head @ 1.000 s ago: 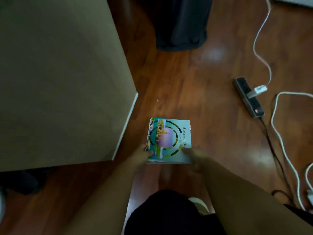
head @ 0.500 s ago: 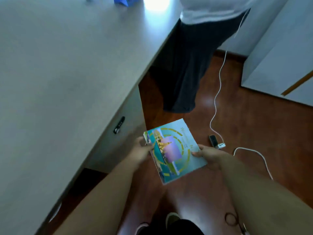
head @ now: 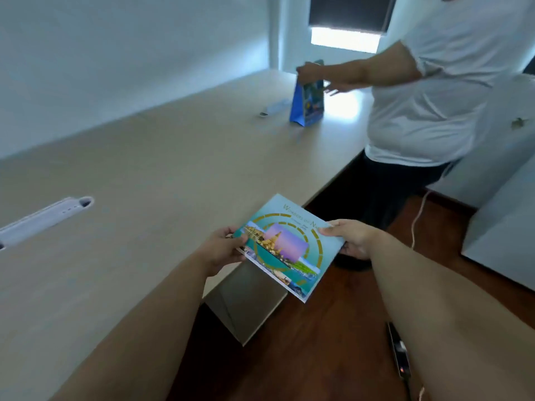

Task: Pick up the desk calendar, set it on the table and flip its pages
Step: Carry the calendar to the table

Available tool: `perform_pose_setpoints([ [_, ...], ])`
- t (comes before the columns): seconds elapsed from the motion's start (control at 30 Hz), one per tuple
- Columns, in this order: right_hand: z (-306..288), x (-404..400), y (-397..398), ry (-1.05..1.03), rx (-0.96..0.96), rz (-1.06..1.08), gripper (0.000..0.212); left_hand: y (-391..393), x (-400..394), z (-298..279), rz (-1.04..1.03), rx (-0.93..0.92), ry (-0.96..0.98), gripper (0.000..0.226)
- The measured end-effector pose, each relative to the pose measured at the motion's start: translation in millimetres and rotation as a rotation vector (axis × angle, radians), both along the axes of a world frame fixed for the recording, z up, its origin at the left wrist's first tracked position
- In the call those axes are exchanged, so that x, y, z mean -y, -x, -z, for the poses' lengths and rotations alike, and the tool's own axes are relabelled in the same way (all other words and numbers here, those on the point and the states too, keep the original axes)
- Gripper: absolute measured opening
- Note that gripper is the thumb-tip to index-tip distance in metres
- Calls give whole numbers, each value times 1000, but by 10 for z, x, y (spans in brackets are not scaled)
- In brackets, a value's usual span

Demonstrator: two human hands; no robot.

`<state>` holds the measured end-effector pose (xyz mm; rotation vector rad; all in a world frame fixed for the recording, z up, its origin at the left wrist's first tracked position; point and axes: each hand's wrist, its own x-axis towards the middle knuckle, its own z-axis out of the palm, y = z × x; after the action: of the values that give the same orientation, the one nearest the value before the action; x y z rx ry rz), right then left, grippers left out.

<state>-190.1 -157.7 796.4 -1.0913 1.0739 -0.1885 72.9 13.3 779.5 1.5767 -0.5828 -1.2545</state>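
Both forearms reach in from 6 o'clock. The left hand (head: 223, 250) pinches the calendar's (head: 292, 247) left edge, thumb on top, and the right hand (head: 351, 238) pinches its right edge, thumb on the cover and fingers underneath. The calendar is held in the air, folded flat, cover up and tilted, over the table's (head: 144, 175) near corner; part of it hangs over the wood floor (head: 333, 342) (the title print is too blurred to read in full). A dark power strip (head: 401, 354) lies on the floor at 5 o'clock. At 9 o'clock a white cable slot (head: 46, 218) is set in the tabletop. Farther off, at 1 o'clock, a blue bag (head: 307, 102) stands on the table, with another person (head: 434, 82) in a white shirt reaching both hands to it.
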Motion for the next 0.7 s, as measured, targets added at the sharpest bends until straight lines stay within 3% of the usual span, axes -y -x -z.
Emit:
perform_pose_setpoints([
  [0.13,-185,-158,-700,-18,130,49,27,-289,-409,-198,-287,-13,67,14],
  [0.2,-267,-311,-1052,-21,139,-7,13,-429,-614,-280,-452,-36,110,13],
  [0.33,-416,-663,-1792,37,151,-146,13,-746,-1092,-386,-693,-49,189,20],
  [0.47,-530,-1033,-2485,112,172,-272,15,-1116,-1666,-442,-798,92,178,27],
  [0.6,-567,-1469,-3098,172,172,-372,18,-1492,-2282,-455,-792,391,-18,38],
  [0.7,-561,-1793,-3531,196,178,-450,19,-1710,-2683,-481,-793,457,-142,41],
])
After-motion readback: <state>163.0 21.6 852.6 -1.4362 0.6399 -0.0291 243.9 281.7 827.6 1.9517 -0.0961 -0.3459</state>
